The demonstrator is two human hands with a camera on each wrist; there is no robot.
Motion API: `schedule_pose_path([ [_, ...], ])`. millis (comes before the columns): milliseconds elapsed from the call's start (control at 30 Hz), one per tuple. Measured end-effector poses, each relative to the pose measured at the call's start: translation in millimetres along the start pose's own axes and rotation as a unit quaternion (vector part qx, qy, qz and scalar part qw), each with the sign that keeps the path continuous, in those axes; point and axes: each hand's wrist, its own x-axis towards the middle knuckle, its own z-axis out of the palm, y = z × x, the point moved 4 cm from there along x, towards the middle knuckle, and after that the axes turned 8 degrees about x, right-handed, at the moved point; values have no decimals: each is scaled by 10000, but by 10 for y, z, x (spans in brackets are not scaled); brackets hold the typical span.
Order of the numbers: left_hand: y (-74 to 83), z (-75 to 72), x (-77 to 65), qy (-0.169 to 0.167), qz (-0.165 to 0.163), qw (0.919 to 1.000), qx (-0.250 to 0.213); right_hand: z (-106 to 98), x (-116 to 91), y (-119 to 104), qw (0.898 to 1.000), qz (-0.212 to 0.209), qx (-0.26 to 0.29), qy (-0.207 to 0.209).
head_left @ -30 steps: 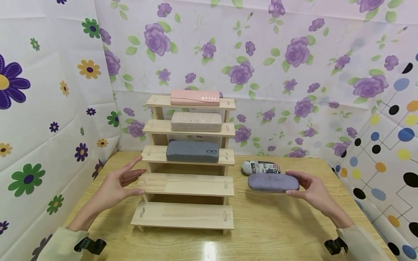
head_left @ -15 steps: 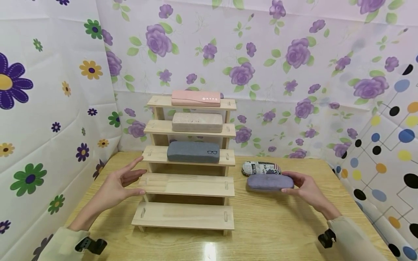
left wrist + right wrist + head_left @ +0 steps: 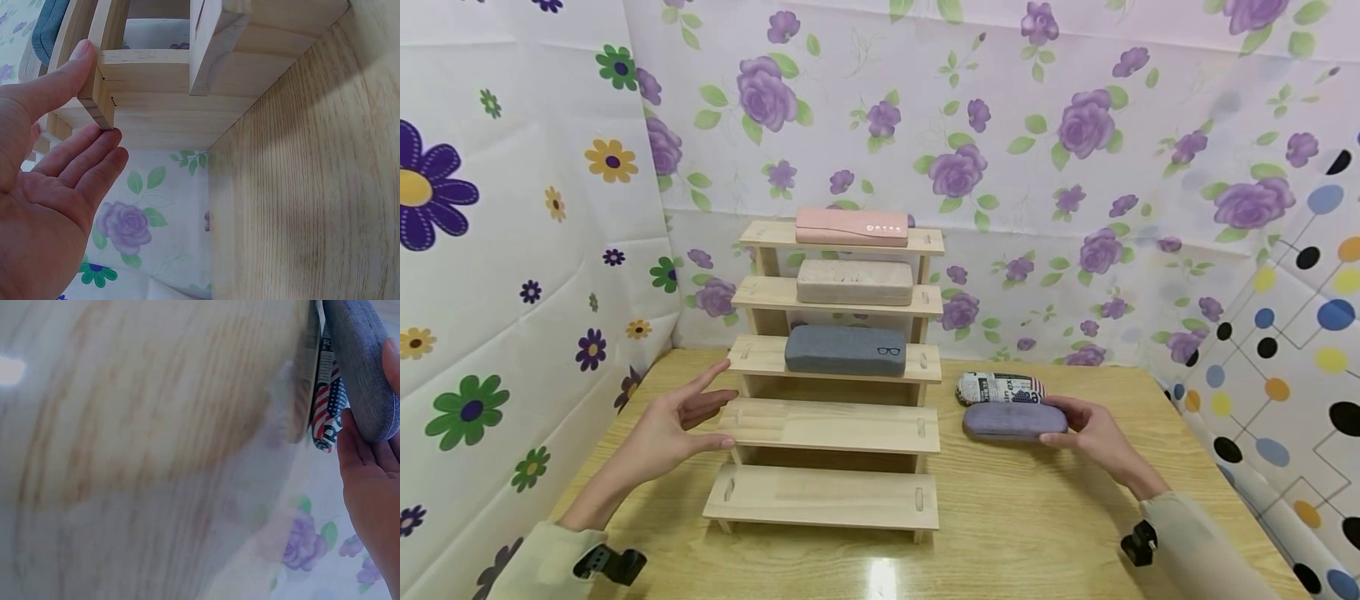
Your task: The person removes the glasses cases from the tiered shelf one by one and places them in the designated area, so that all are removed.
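Note:
My right hand (image 3: 1097, 436) grips the right end of a purple-grey glasses case (image 3: 1011, 421), thumb in front and fingers behind. In the right wrist view that case (image 3: 362, 369) appears as blue-grey woven fabric. Right behind it lies a newspaper-print glasses case (image 3: 996, 387), partly covered by it in the head view. My left hand (image 3: 673, 425) is at the left end of a stepped wooden rack (image 3: 850, 425). Its thumb and fingers are spread, with fingertips right at a step's end in the left wrist view.
On the rack's upper steps sit a pink case (image 3: 850, 227), a beige case (image 3: 853, 282) and a blue-grey case (image 3: 846, 350) with a glasses print. The wooden table (image 3: 1015, 525) extends right of the rack to patterned cloth walls (image 3: 865, 108).
My right hand has moved left with the purple-grey case, bringing it slightly closer to the rack, in front of the newspaper-print case. The left hand keeps its place at the rack.

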Motion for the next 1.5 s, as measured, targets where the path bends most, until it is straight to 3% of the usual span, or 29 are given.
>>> schedule_pose_path([
  [233,-3,-4,0,1,2,10000,21,15,17,9,9998,-97,91,-126],
  [567,-8,-2,11,-6,-8,10000,-34,-39,105,47,9960,-291,-763,-352],
  [867,-11,5,6,4,-3,10000,-44,-12,154,84,9921,-326,-1134,-425],
  [1100,-9,4,1,28,11,10000,-23,1,170,29,9900,-478,-1266,-407],
  [1500,-23,3,2,43,30,10000,5,-18,178,37,9916,-380,-1175,-386],
])
